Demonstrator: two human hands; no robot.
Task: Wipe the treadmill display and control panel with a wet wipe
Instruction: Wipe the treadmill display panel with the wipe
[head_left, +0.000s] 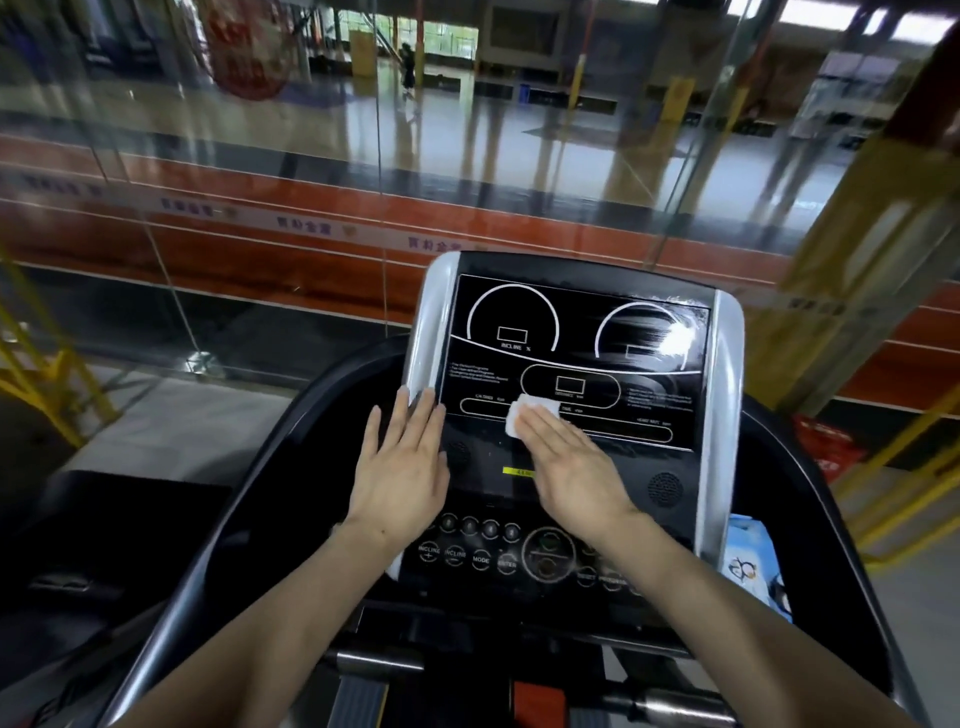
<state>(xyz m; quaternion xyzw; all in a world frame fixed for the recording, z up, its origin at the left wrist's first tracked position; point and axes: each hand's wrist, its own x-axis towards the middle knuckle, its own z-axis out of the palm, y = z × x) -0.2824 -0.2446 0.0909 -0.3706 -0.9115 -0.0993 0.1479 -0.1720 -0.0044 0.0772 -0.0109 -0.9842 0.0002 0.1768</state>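
Note:
The treadmill's black display (576, 332) stands tilted in front of me, framed by silver side bars. Below it lies the control panel (498, 558) with round buttons. My right hand (574, 467) lies flat on the display's lower edge, pressing a folded white wet wipe (524, 413) under its fingertips. My left hand (402, 467) rests flat with fingers spread on the console's left side, its fingertips touching the left silver bar (428, 332). It holds nothing. A wet smear shows on the display's upper right (675, 338).
A blue-and-white wipe pack (753, 566) sits in the console's right side pocket. Black handrails (270, 467) curve around both sides. A glass wall (311, 182) stands just behind the treadmill, with yellow frames at left and right.

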